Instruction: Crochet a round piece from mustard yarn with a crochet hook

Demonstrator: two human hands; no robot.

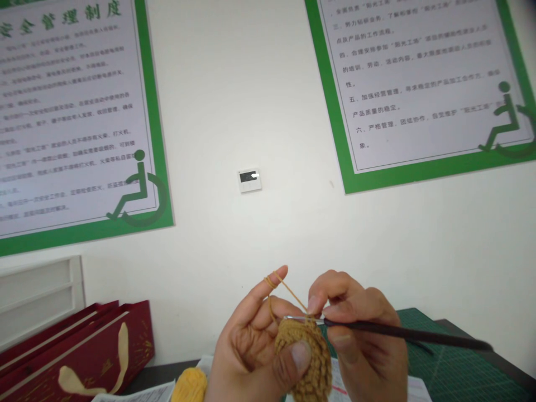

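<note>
A tan crocheted piece (312, 363) is pinched between the thumb and fingers of my left hand (255, 346). Tan yarn (292, 291) loops round the raised index finger of that hand and runs down to the top edge of the piece. My right hand (362, 329) is closed on a crochet hook (377, 328) with a dark handle, which points left. The hook's silver shaft lies at the top of the piece, where yarn passes over it. Fingertips of my right hand touch the work there.
Red gift bags (125, 340) with cream ribbon stand at the left. A yellow yarn ball (190, 385) lies beside my left wrist, near papers (157, 393). A green cutting mat (448, 363) is at the right. Behind are a wall thermostat (250, 181) and two green-framed posters.
</note>
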